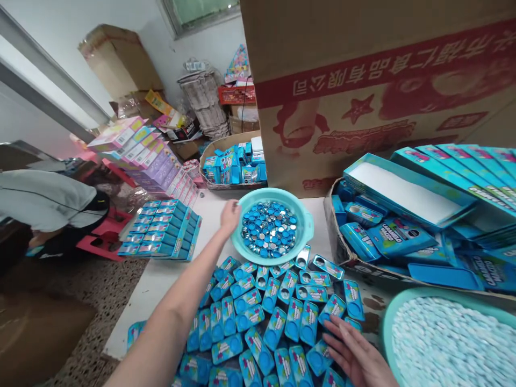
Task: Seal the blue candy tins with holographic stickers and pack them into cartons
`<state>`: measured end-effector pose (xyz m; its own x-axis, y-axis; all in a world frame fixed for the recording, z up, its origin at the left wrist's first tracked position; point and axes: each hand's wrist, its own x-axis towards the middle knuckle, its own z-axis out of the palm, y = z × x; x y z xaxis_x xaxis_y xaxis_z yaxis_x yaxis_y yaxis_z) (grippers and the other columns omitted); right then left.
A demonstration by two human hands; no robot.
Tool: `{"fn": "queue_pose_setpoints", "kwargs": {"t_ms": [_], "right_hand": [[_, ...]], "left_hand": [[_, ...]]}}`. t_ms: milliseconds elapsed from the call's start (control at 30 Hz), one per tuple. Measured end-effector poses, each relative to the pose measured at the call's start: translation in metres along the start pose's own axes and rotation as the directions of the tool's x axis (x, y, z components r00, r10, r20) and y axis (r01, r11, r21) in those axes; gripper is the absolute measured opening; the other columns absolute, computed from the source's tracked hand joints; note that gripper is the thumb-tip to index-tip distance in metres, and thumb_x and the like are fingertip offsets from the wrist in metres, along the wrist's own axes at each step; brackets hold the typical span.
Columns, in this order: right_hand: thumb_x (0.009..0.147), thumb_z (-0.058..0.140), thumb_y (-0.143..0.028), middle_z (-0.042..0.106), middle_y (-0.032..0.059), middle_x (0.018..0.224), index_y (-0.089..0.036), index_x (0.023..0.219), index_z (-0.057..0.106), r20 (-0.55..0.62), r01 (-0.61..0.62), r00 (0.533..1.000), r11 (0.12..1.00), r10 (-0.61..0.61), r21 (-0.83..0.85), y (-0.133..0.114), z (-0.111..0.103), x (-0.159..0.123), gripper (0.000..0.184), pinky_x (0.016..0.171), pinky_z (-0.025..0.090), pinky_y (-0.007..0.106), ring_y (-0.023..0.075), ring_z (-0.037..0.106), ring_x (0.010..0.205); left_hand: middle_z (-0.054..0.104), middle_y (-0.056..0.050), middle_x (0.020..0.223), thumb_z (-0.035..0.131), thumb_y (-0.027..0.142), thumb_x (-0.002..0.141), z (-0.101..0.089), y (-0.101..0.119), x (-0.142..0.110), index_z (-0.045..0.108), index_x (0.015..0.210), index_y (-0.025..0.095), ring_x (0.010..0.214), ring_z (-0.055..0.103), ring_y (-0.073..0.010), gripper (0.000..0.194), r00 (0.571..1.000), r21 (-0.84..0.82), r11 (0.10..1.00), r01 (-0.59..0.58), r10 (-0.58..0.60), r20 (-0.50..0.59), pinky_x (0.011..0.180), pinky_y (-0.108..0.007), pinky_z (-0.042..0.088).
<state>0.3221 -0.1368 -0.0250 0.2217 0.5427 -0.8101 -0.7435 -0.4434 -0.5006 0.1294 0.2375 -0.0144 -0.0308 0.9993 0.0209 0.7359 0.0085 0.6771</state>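
Note:
My left hand (pixel 230 216) is stretched forward, its fingers closed at the left rim of a turquoise plastic basin (pixel 304 244). Inside the basin lie many small round metal lids (pixel 269 228), some blue side up and some silver. In front of it, the table is covered with small blue rectangular tins (pixel 275 328) with printed labels; several at the back show round dark openings. My right hand (pixel 357 352) hovers over or rests on the tins at the lower right, fingers extended and holding nothing visible. Whether its fingertips touch a tin, I cannot tell.
At the lower right stands a basin of pale blue candies (pixel 451 338). Behind it, a cut-down carton (pixel 338 236) holds blue packs and trays. A large cardboard box (pixel 290 145) blocks the back. Stacked blue display boxes (pixel 161 228) stand left; a seated person (pixel 44 201) is beyond.

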Motion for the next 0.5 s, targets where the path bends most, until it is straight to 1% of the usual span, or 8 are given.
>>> {"fn": "queue_pose_setpoints", "kwargs": {"t_ms": [33,100,167,233,267,333,400,500], "right_hand": [[0.052,0.081,-0.058,0.065,0.0079,0.115,-0.021,0.105,0.065,0.019,0.005,1.000,1.000,-0.004,-0.014,-0.002,0.005,-0.003,0.066,0.081,0.052,0.034,0.0269,0.062,0.101],[0.056,0.081,-0.057,0.065,0.0080,0.115,-0.020,0.106,0.065,0.054,0.016,0.998,0.999,-0.013,-0.046,-0.006,0.015,-0.009,0.064,0.081,0.052,0.033,0.0256,0.062,0.100],[0.058,0.080,-0.056,0.066,0.0081,0.112,-0.020,0.107,0.065,0.053,0.047,0.998,0.997,-0.044,-0.063,-0.007,0.022,-0.012,0.062,0.081,0.051,0.034,0.0248,0.063,0.097],[0.058,0.080,-0.055,0.067,0.0082,0.109,-0.020,0.106,0.065,0.041,0.065,0.997,0.996,-0.062,-0.060,-0.006,0.024,-0.011,0.062,0.080,0.052,0.035,0.0247,0.064,0.094],[0.057,0.081,-0.055,0.067,0.0081,0.109,-0.020,0.105,0.066,0.037,0.066,0.997,0.996,-0.065,-0.052,-0.005,0.024,-0.010,0.061,0.079,0.052,0.035,0.0245,0.064,0.093],[0.055,0.082,-0.053,0.068,0.0078,0.108,-0.020,0.103,0.067,0.042,0.045,0.998,0.998,-0.043,-0.037,-0.004,0.023,-0.007,0.060,0.078,0.052,0.034,0.0240,0.065,0.092],[0.054,0.083,-0.053,0.068,0.0076,0.107,-0.020,0.101,0.067,0.043,0.034,0.999,0.999,-0.033,-0.024,-0.004,0.025,-0.005,0.060,0.076,0.052,0.031,0.0225,0.065,0.091],[0.051,0.085,-0.050,0.069,0.0080,0.103,-0.018,0.098,0.068,0.048,0.063,0.997,0.998,-0.064,0.023,-0.009,0.039,-0.004,0.059,0.072,0.051,0.027,0.0199,0.065,0.086]], "left_hand": [[0.061,0.000,0.112,0.062,0.030,0.081,0.017,0.006,-0.005,0.062,0.106,0.026,0.107,0.054,-0.0163,0.025,0.996,0.040,0.998,-0.047,0.043,0.082,0.094,-0.028,0.043],[0.059,-0.002,0.117,0.065,0.038,0.078,0.050,0.017,-0.015,0.062,0.108,0.028,0.113,0.051,-0.0217,0.032,0.980,0.120,0.987,-0.102,0.079,0.183,0.098,-0.035,0.040],[0.054,-0.009,0.125,0.061,0.043,0.080,0.076,0.024,-0.027,0.059,0.114,0.025,0.120,0.045,-0.0289,0.038,0.975,0.205,0.973,-0.109,0.064,0.215,0.099,-0.044,0.037],[0.051,-0.014,0.127,0.056,0.044,0.083,0.092,0.026,-0.038,0.057,0.115,0.020,0.123,0.041,-0.0324,0.039,0.973,0.277,0.955,-0.109,0.045,0.228,0.098,-0.048,0.036],[0.052,-0.015,0.126,0.055,0.044,0.083,0.095,0.025,-0.042,0.057,0.113,0.020,0.122,0.042,-0.0320,0.039,0.969,0.302,0.946,-0.118,0.044,0.242,0.097,-0.046,0.037],[0.057,-0.013,0.118,0.058,0.043,0.082,0.093,0.022,-0.047,0.058,0.109,0.021,0.114,0.049,-0.0287,0.035,0.958,0.329,0.933,-0.145,0.050,0.281,0.092,-0.040,0.040],[0.062,-0.010,0.105,0.058,0.041,0.083,0.083,0.019,-0.047,0.060,0.102,0.021,0.102,0.057,-0.0249,0.028,0.951,0.336,0.928,-0.159,0.053,0.304,0.086,-0.035,0.043],[0.064,-0.007,0.088,0.043,0.036,0.091,0.058,0.022,-0.046,0.060,0.093,0.017,0.085,0.061,-0.0209,0.026,0.958,0.316,0.937,-0.151,0.060,0.281,0.075,-0.030,0.044]]}}
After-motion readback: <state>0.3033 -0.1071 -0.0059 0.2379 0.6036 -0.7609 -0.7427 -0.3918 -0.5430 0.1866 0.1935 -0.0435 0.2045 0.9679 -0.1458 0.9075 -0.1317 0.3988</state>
